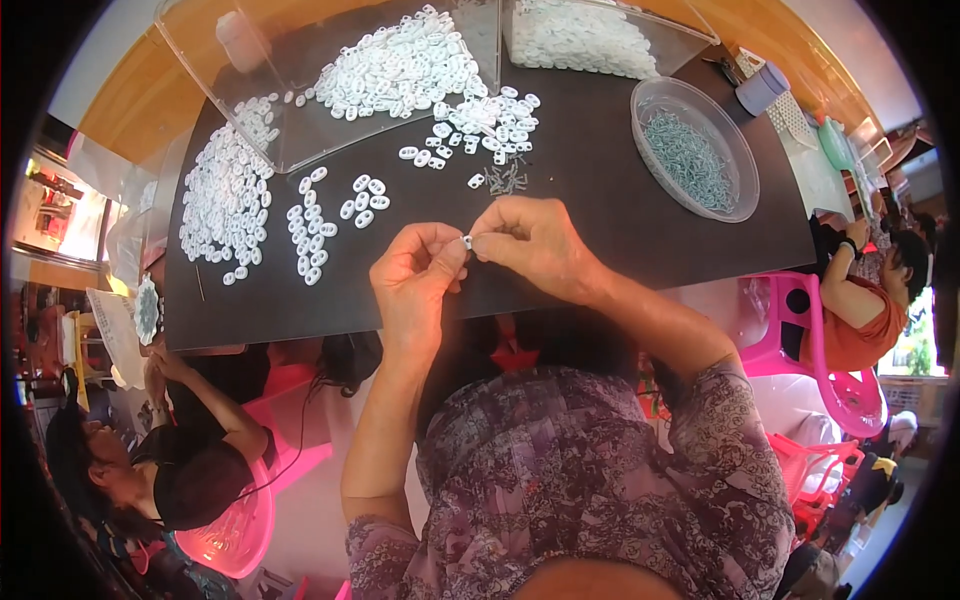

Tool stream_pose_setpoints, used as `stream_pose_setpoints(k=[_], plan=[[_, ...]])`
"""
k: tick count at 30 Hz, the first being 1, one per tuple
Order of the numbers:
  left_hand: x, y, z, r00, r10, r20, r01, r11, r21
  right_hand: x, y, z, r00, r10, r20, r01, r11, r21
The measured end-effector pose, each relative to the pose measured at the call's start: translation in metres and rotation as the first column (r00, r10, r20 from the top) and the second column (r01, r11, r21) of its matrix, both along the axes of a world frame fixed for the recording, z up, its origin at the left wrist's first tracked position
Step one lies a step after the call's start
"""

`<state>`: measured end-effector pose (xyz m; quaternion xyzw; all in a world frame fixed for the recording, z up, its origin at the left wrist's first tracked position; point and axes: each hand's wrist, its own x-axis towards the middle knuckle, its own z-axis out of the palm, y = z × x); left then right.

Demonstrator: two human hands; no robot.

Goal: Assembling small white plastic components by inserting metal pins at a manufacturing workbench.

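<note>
Near the front edge of the dark table, my left hand (415,280) pinches a small white plastic piece (467,242) between thumb and forefinger. Close against it from the other side, my right hand (538,245) has its fingertips pressed together; whatever they grip is too small to make out. Just beyond my hands lie a small heap of thin grey metal pins (508,179) and one white piece (475,181). A loose pile of similar square white pieces (490,120) sits behind them. To the left are two groups of white oval pieces with two holes (311,232).
A clear round tub (742,185) of grey pins stands at the right. Clear bins (300,163) with white pieces are at the back. More oval pieces (225,200) spread along the left. People sit on both sides, one on a pink chair (775,325).
</note>
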<state>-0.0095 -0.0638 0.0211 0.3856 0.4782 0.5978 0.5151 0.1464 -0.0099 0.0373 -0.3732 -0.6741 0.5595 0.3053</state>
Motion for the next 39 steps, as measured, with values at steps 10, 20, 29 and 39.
stream_pose_setpoints(k=[10,20,29,39], plan=[[0.002,-0.018,-0.005,0.967,-0.098,0.235,0.114,0.992,-0.056,0.007,-0.030,-0.013,0.996,-0.093,0.012,0.090,0.982,0.166],[-0.001,-0.021,-0.009,0.969,-0.157,0.191,0.178,0.979,-0.102,0.027,0.009,-0.019,0.941,-0.320,0.113,0.157,0.705,0.692],[0.001,-0.019,-0.009,0.987,-0.076,0.141,0.091,0.991,-0.103,0.043,0.070,-0.031,0.819,-0.518,0.247,0.121,0.577,0.808],[0.000,-0.017,-0.011,0.988,-0.058,0.143,0.072,0.993,-0.090,0.027,0.091,-0.043,0.748,-0.517,0.415,-0.144,0.484,0.863]])
